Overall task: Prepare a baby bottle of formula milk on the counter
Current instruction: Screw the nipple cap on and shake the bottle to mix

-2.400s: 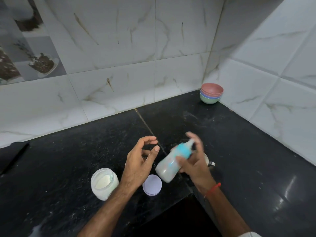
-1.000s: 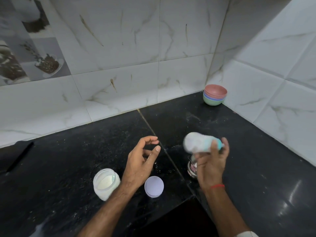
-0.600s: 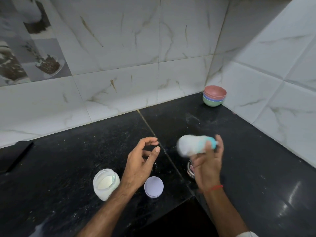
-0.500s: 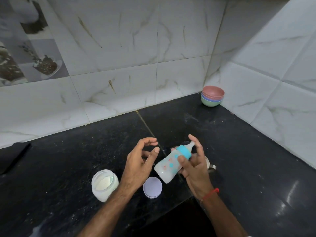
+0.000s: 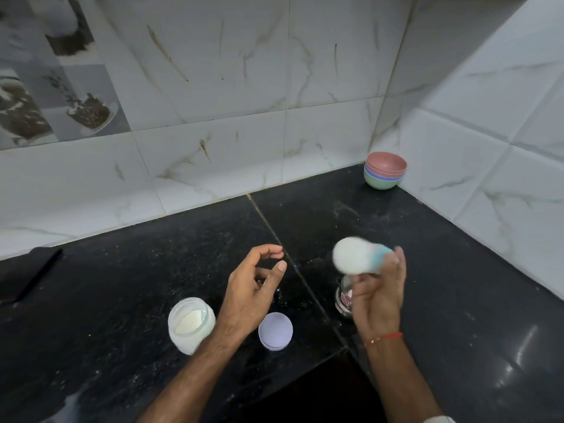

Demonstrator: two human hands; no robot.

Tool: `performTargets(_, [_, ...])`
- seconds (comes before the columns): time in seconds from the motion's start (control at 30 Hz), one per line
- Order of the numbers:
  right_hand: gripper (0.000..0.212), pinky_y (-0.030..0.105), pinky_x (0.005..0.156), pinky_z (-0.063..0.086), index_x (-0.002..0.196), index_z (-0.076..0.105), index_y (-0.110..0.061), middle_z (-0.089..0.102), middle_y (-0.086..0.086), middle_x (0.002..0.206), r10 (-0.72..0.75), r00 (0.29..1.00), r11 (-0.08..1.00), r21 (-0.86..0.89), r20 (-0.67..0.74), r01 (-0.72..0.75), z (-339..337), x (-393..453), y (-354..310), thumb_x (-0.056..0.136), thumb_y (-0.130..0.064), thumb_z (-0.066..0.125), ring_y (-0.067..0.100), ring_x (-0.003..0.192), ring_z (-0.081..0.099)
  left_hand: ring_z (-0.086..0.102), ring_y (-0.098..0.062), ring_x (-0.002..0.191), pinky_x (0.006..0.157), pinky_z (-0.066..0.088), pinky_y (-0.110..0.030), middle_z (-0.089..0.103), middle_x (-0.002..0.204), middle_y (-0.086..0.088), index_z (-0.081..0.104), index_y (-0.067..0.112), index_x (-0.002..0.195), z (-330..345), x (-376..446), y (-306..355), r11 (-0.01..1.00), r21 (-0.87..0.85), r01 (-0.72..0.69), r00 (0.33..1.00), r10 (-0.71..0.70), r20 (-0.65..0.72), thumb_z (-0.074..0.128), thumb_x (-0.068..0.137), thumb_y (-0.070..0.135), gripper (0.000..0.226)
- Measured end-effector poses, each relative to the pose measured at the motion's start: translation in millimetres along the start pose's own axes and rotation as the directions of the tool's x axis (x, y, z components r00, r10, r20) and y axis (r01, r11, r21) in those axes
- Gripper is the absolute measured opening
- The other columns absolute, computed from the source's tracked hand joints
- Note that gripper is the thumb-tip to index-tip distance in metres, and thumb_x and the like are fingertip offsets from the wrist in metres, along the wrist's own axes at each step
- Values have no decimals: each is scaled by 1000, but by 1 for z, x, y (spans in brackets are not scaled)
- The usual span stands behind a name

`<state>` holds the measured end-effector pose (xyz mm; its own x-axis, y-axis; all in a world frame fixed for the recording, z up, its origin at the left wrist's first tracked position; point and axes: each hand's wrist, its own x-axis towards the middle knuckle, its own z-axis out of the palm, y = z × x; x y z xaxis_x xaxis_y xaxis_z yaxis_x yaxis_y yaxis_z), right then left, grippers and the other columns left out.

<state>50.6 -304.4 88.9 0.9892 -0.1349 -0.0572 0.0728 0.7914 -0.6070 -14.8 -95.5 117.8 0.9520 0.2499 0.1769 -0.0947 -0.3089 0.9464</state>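
— Nearest the front edge of the counter (image 5: 91,300), what do you see?

— An open jar of white powder (image 5: 190,323), and just right of it a lilac lid (image 5: 275,330) lying flat. The left forearm passes between them.

— And the left hand (image 5: 248,296)?

— Raised above the counter, holding nothing, fingers loosely curled with thumb and forefinger apart.

— Where's the baby bottle (image 5: 355,259)?

— In the right hand (image 5: 377,296), held off the counter. It lies roughly sideways, blurred, white base pointing left and teal collar against the fingertips, which wrap its neck end; the body sticks out past the grip.

— Anything under it?

— A small steel cup (image 5: 343,296), partly hidden behind that hand.

— Farther back?

— Stacked coloured bowls (image 5: 385,174) in the far right corner, against the tiles.
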Motion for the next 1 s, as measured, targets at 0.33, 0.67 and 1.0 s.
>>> performTargets(0.33, [53, 36, 75, 64, 146, 45, -22, 75, 12, 111, -38, 998, 994, -99, 44, 42, 4, -12, -5, 96, -20, 63, 22, 93, 75, 74, -23, 85, 79, 58, -45, 70, 117, 24, 64, 36, 119, 0, 1, 0, 1000, -11, 6, 1000, -6, -5, 67, 100, 25, 22])
performTargets(0.67, [68, 43, 84, 63, 153, 40, -27, 73, 20, 115, 42, 975, 955, -296, 219, 25, 6, -19, -4, 92, -4, 62, 27, 102, 72, 74, -20, 85, 75, 58, -34, 70, 117, 21, 64, 35, 120, 3, 2, 1, 1000, -5, 6, 1000, -6, 5, 67, 100, 26, 23])
performTargets(1.0, [89, 48, 91, 60, 150, 42, -29, 71, 22, 121, 208, 902, 859, -512, 379, 17, 1, -24, 8, 76, -14, 88, 28, 106, 70, 74, -19, 85, 81, 60, -44, 71, 117, 22, 65, 34, 121, 3, 2, 0, 1000, 1, 9, 1000, -9, -4, 68, 99, 24, 24])
